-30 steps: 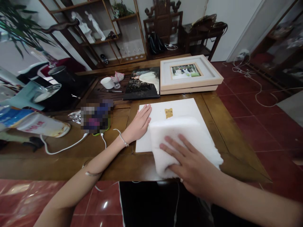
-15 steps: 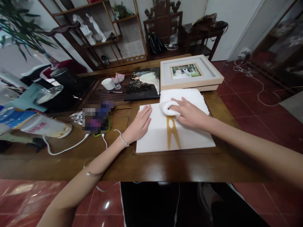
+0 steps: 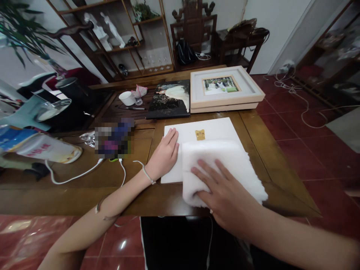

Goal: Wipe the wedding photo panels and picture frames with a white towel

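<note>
A white board [image 3: 213, 129] with a gold clip mark [image 3: 200, 134] lies flat on the wooden table [image 3: 146, 195]. My left hand [image 3: 165, 153] rests flat and open on the board's left edge, fingers together and stretched out. My right hand [image 3: 222, 191] presses down on a folded white towel [image 3: 225, 161] that covers the near half of the board, with the fingers spread over the cloth.
Behind the board lie a framed photo [image 3: 225, 88] on a second frame and a dark glossy photo print [image 3: 170, 99]. A white cup [image 3: 126, 98], a white cable [image 3: 73, 176] and a tipped packet [image 3: 42, 146] sit to the left. Red tiled floor [image 3: 309, 142] lies to the right.
My right hand has pulled the towel from the board's far edge back to the near edge, covering the gold clip's legs again. The left hand has stayed in place.
</note>
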Tool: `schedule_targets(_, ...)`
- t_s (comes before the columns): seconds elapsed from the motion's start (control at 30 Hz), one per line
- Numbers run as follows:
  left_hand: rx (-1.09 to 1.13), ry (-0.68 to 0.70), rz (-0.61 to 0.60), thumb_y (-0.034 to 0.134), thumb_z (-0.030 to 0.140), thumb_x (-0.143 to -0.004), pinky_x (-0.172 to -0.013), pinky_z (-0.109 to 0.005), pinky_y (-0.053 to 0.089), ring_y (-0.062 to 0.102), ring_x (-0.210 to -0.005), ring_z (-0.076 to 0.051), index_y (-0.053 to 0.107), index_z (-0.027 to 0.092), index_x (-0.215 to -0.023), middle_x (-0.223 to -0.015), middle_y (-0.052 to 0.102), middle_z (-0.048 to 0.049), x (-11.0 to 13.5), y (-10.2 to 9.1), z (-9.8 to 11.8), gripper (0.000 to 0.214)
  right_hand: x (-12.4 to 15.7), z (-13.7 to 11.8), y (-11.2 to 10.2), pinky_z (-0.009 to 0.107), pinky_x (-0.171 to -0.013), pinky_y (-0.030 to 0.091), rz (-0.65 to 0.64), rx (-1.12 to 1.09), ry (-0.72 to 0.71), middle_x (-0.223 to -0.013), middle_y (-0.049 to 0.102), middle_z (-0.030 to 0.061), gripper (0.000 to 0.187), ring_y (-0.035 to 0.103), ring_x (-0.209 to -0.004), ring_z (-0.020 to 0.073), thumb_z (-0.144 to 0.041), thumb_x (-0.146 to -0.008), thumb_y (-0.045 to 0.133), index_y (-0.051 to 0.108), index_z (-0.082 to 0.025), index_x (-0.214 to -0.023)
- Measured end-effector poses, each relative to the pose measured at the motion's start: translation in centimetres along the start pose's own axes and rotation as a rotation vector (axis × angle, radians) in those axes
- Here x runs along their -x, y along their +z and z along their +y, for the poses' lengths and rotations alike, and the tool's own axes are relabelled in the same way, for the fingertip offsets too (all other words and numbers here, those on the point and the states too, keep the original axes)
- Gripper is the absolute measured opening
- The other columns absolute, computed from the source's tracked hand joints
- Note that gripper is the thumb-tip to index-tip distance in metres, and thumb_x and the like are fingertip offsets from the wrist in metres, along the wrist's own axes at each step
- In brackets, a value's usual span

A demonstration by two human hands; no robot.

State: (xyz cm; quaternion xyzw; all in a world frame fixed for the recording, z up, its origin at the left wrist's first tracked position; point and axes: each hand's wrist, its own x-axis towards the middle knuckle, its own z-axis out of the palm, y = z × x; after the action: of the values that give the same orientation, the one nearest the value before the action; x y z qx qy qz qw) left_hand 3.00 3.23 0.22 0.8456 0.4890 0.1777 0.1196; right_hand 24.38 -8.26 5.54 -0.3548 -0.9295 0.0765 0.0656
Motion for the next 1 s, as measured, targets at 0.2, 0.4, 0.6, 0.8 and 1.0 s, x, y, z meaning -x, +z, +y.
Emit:
schedule_targets(0.2,0.013,0.019,-0.086,0.023,0.029,-0.1,-0.12,-0.053,0.017,0.009,-0.149,-0.029,0.022,0.003,-0.149,-0.159,0.017,-0.0213,0.0,0.2,-0.1,0.056,-3.5,5.2,-0.4,0.061,-0.109,0.028,-0.001,0.078,0.033,-0.148,0.045,0.0157,0.042,0.032,-0.14,0.0357,-0.01,-0.079,0.056,0.063,-0.017,-0.12)
schedule_targets(0.4,0.036,0.02,-0.056,0.026,0.03,-0.101,-0.12,-0.051,0.019,0.011,-0.149,-0.027,0.025,0.01,-0.15,-0.16,0.02,-0.018,0.0,0.0,-0.1,0.053,-7.0,9.7,-0.6,0.059,-0.109,0.029,0.02,0.17,0.055,-0.149,0.042,0.016,0.05,0.03,-0.141,0.0335,-0.002,-0.076,0.049,0.06,-0.013,-0.123)
schedule_targets(0.6,0.014,-0.021,-0.02,0.027,0.03,-0.101,-0.119,-0.052,0.021,0.012,-0.149,-0.029,0.024,0.011,-0.15,-0.159,0.02,-0.0185,1.3,0.4,1.2,0.053,-6.5,8.7,0.1,0.064,-0.109,0.026,0.064,0.227,0.061,-0.148,0.043,0.0172,0.045,0.029,-0.141,0.037,-0.002,-0.08,0.045,0.063,-0.013,-0.12)
schedule_targets(0.8,0.006,-0.007,-0.054,0.024,0.027,-0.101,-0.12,-0.05,0.021,0.012,-0.149,-0.028,0.026,0.006,-0.149,-0.159,0.021,-0.0201,1.1,0.1,1.2,0.053,-3.0,2.6,0.0,0.069,-0.103,0.032,0.004,0.175,0.025,-0.143,0.047,0.0224,0.028,0.035,-0.135,0.0446,-0.017,-0.088,0.05,0.07,-0.015,-0.108)
schedule_targets(1.0,-0.03,0.041,-0.018,0.024,0.023,-0.1,-0.12,-0.049,0.024,0.02,-0.148,-0.028,0.035,0.005,-0.145,-0.155,0.03,-0.0202,1.0,-0.3,1.0,0.049,0.1,-0.5,-0.6,0.064,-0.105,0.035,-0.029,0.034,-0.052,-0.143,0.049,0.0191,0.021,0.038,-0.134,0.0429,-0.025,-0.082,0.061,0.072,-0.017,-0.098)
